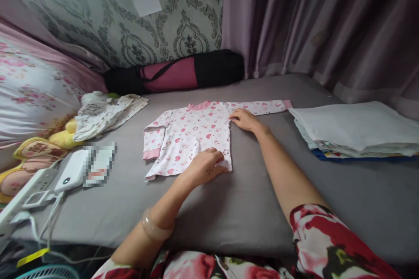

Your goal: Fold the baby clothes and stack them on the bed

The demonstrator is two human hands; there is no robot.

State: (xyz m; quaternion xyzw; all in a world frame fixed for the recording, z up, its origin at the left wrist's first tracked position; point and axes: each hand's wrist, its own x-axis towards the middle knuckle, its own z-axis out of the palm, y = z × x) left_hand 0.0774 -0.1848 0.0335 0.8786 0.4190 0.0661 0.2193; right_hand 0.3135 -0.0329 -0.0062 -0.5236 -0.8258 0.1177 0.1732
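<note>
A child's long-sleeved shirt [186, 135], white with pink and red hearts and a pink collar, lies spread on the grey bed sheet. One sleeve is folded down at the left, while the other stretches out to the right. My left hand [207, 166] is at the lower right corner of the shirt, its fingers bent on the cloth and the thumb by the hem. Beneath the right armpit, my right hand [245, 119] pinches the shirt's side edge with its fingertips. Part of the cloth under both hands is hidden.
A stack of folded clothes [356, 128] sits at the right. At the left are a crumpled garment [104, 113], yellow plush toys [39, 150], a white power bank [73, 170], a blurred-out packet [100, 165] and a power strip [28, 196]. A black and maroon bag [173, 72] lies along the wall.
</note>
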